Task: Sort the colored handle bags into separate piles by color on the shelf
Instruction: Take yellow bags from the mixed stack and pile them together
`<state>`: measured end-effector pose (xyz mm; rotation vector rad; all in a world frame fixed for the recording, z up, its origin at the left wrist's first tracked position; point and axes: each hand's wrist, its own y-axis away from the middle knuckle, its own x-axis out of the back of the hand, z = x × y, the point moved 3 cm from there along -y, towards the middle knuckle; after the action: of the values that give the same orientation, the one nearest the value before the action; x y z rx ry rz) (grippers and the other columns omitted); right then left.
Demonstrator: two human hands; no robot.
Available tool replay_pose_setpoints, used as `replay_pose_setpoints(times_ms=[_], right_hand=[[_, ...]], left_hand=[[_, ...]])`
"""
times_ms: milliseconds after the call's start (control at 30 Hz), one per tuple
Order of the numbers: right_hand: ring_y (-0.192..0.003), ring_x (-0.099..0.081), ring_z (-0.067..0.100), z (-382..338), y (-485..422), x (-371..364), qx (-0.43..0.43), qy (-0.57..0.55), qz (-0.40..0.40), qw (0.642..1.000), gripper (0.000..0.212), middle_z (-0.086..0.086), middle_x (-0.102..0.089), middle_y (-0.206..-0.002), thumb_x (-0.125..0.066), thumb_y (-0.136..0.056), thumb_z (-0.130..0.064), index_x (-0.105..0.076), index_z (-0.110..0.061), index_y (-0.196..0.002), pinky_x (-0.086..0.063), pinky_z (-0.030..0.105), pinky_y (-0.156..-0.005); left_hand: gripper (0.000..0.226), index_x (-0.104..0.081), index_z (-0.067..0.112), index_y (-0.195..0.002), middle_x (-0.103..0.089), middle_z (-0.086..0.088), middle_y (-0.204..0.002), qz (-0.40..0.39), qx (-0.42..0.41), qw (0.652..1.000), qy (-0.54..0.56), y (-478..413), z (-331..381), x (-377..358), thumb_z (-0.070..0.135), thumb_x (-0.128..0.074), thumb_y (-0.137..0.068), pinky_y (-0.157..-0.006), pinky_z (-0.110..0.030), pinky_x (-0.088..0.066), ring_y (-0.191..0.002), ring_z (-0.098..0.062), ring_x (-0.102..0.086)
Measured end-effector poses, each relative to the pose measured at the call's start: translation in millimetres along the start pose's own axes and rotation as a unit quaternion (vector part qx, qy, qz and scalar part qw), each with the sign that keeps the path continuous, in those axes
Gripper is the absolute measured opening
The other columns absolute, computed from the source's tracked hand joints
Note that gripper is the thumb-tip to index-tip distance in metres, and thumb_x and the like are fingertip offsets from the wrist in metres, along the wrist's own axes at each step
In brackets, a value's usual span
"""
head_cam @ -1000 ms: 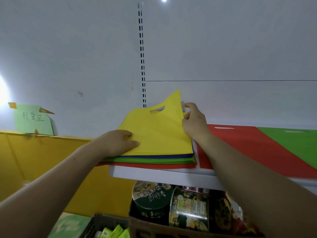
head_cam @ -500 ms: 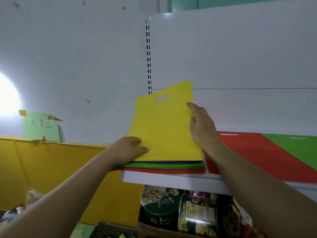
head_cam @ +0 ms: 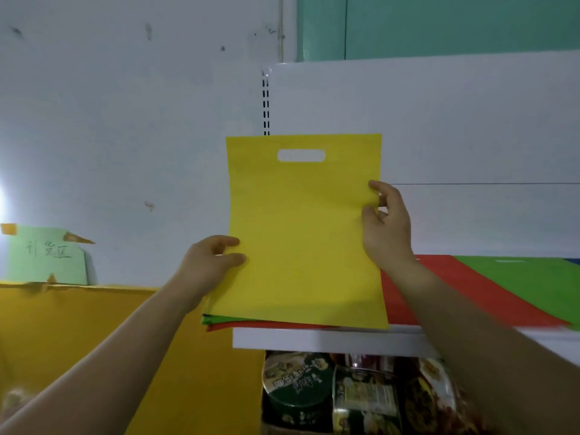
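A yellow handle bag [head_cam: 301, 233] stands almost upright in front of me, its cut-out handle at the top. My right hand [head_cam: 387, 224] pinches its right edge between thumb and fingers. My left hand [head_cam: 210, 262] holds its lower left edge with thumb in front. Below the bag, a mixed stack of bags [head_cam: 216, 321] lies at the left end of the white shelf [head_cam: 329, 340], with green and red edges showing. To the right lie a red bag pile [head_cam: 439, 293] and a green bag pile [head_cam: 533, 287] flat on the shelf.
A white back panel [head_cam: 439, 120] rises behind the shelf. Under the shelf stand cans and packaged goods [head_cam: 329, 394]. A yellow board [head_cam: 78, 340] with a green paper sign [head_cam: 47, 255] is on the left.
The yellow bag has been lifted off the stack and tipped from slanted to nearly upright. My right hand moved up along its right edge and now pinches it. The view has tilted upward.
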<state>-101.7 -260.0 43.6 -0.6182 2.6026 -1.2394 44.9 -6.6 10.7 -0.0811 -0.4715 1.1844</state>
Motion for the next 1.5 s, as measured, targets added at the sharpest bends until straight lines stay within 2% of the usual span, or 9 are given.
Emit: replay_pose_setpoints(times_ms=[233, 467, 667, 767, 867, 1000, 1133, 1300, 1500], right_hand=[[-0.075, -0.051, -0.009, -26, 18, 33, -0.011, 0.034, 0.017, 0.999, 0.038, -0.02, -0.049, -0.098, -0.047, -0.095, -0.004, -0.05, -0.032, -0.12, -0.039, 0.001, -0.06], [-0.097, -0.049, 0.005, -32, 48, 77, -0.057, 0.117, 0.015, 0.991, 0.045, -0.012, -0.047, -0.119, -0.056, -0.092, -0.01, -0.047, -0.029, -0.132, -0.033, -0.007, -0.067], [-0.1, -0.045, 0.0, -47, 88, 158, -0.085, 0.208, 0.092, 0.97, 0.044, -0.017, -0.045, -0.122, -0.054, -0.094, -0.009, -0.047, -0.028, -0.133, -0.034, -0.003, -0.072], [-0.097, -0.048, 0.003, -63, 110, 210, -0.107, 0.246, 0.125, 0.955, 0.044, -0.016, -0.045, -0.125, -0.053, -0.095, -0.013, -0.045, -0.03, -0.135, -0.041, 0.014, -0.082], [-0.105, -0.048, 0.004, -85, 131, 263, -0.119, 0.273, 0.158, 0.941, 0.044, -0.014, -0.045, -0.13, -0.053, -0.096, -0.016, -0.043, -0.033, -0.137, -0.04, 0.02, -0.088], [-0.073, -0.049, -0.014, -124, 156, 340, -0.109, 0.336, 0.207, 0.912, 0.045, -0.016, -0.05, -0.113, -0.053, -0.095, -0.012, -0.046, -0.027, -0.136, -0.036, -0.002, -0.066], [-0.079, -0.047, 0.01, -169, 183, 422, -0.112, 0.387, 0.258, 0.878, 0.045, -0.025, -0.046, -0.102, -0.054, -0.094, -0.01, -0.047, -0.023, -0.136, -0.034, -0.004, -0.063], [-0.085, -0.046, 0.007, -218, 227, 515, -0.118, 0.443, 0.304, 0.835, 0.045, -0.021, -0.047, -0.109, -0.054, -0.093, -0.011, -0.047, -0.026, -0.135, -0.033, -0.005, -0.066], [-0.076, -0.045, 0.008, -249, 270, 594, -0.14, 0.461, 0.366, 0.796, 0.044, -0.02, -0.047, -0.097, -0.053, -0.094, -0.012, -0.048, -0.03, -0.133, -0.037, 0.0, -0.06]], left_hand=[[0.039, -0.059, 0.038, -0.111, -0.062, 0.002, -0.115, -0.066, -0.092, 0.992, 0.058, 28, 17, -1, 0.007, -0.064, -0.086, -0.081, -0.037, -0.052, -0.094, -0.018, -0.062], [0.044, -0.052, 0.044, -0.115, -0.052, 0.01, -0.122, -0.1, -0.172, 0.98, 0.027, 50, 23, -33, 0.009, -0.06, -0.09, -0.087, -0.031, -0.043, -0.105, -0.016, -0.052], [0.044, -0.048, 0.047, -0.118, -0.046, 0.015, -0.119, -0.198, -0.196, 0.958, 0.071, 82, 34, -92, 0.011, -0.055, -0.094, -0.07, -0.021, -0.042, -0.099, -0.014, -0.049], [0.043, -0.047, 0.046, -0.119, -0.045, 0.016, -0.115, -0.243, -0.205, 0.944, 0.086, 107, 48, -127, 0.012, -0.054, -0.094, -0.064, -0.015, -0.04, -0.091, -0.011, -0.049], [0.044, -0.048, 0.044, -0.118, -0.048, 0.015, -0.115, -0.29, -0.22, 0.926, 0.103, 136, 69, -162, 0.009, -0.056, -0.093, -0.074, -0.023, -0.042, -0.096, -0.01, -0.051], [0.046, -0.05, 0.035, -0.126, -0.048, 0.014, -0.116, -0.335, -0.255, 0.899, 0.12, 187, 104, -211, 0.006, -0.057, -0.091, -0.079, -0.023, -0.038, -0.101, -0.011, -0.048], [0.046, -0.051, 0.041, -0.117, -0.055, 0.006, -0.124, -0.408, -0.255, 0.86, 0.167, 248, 141, -268, 0.004, -0.058, -0.09, -0.09, -0.036, -0.047, -0.109, -0.017, -0.056], [0.053, -0.053, 0.049, -0.108, -0.06, 0.003, -0.125, -0.484, -0.235, 0.814, 0.218, 336, 176, -332, 0.0, -0.057, -0.088, -0.097, -0.045, -0.047, -0.111, -0.016, -0.059], [0.048, -0.051, 0.041, -0.114, -0.058, 0.018, -0.108, -0.542, -0.239, 0.768, 0.243, 407, 214, -393, -0.001, -0.055, -0.09, -0.069, -0.009, -0.046, -0.09, 0.009, -0.058]])
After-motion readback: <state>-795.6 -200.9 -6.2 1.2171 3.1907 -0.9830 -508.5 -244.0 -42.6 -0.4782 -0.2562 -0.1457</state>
